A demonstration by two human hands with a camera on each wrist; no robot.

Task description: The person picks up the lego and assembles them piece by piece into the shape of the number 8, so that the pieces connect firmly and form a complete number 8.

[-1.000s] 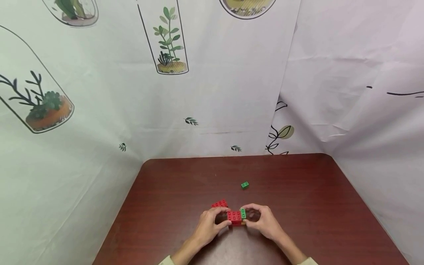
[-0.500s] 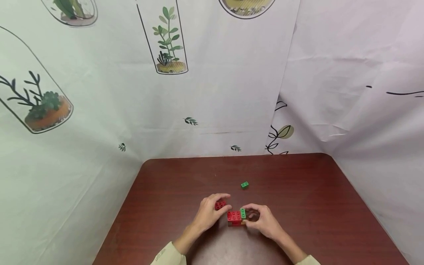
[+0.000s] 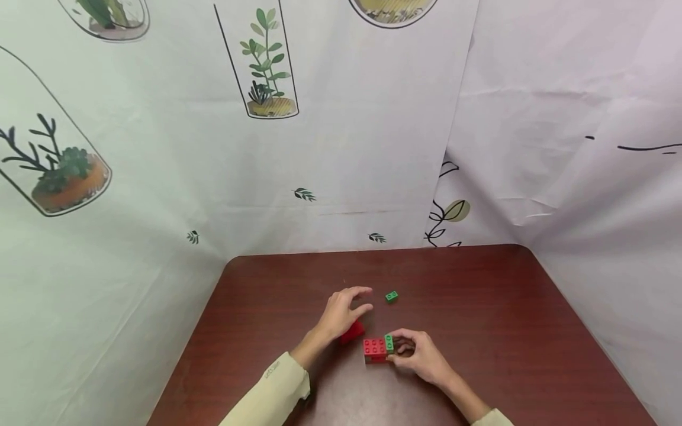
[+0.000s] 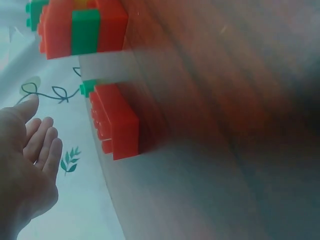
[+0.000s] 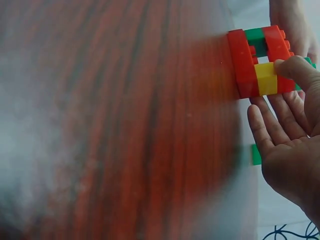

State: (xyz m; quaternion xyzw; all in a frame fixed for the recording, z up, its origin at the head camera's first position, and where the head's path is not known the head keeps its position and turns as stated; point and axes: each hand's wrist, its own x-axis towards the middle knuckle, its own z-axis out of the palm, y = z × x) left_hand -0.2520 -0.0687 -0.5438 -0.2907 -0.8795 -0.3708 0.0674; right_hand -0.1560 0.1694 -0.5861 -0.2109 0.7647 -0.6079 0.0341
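Observation:
My right hand (image 3: pixel 423 356) pinches the right end of a toy-brick structure (image 3: pixel 375 347) between thumb and fingers. Red bricks make up its top and bottom, with a green brick (image 3: pixel 389 343) on top at the right end. In the right wrist view, the thumb lies by a yellow brick (image 5: pixel 266 79) set between red layers beside a gap. My left hand (image 3: pixel 340 312) is raised above the table, thumb and fingers apart, holding nothing. Under its wrist lies a loose red brick (image 3: pixel 352 332); the left wrist view shows this red brick (image 4: pixel 120 122) whole, its studs facing away from the table.
A small loose green brick (image 3: pixel 391 296) lies farther back, just right of the left fingertips. The brown table (image 3: pixel 474 296) meets white printed cloth (image 3: pixel 341 148) at its back and sides.
My left hand has let go of the brick structure and moved away over the loose red brick toward the small green brick. The right hand keeps its hold on the structure.

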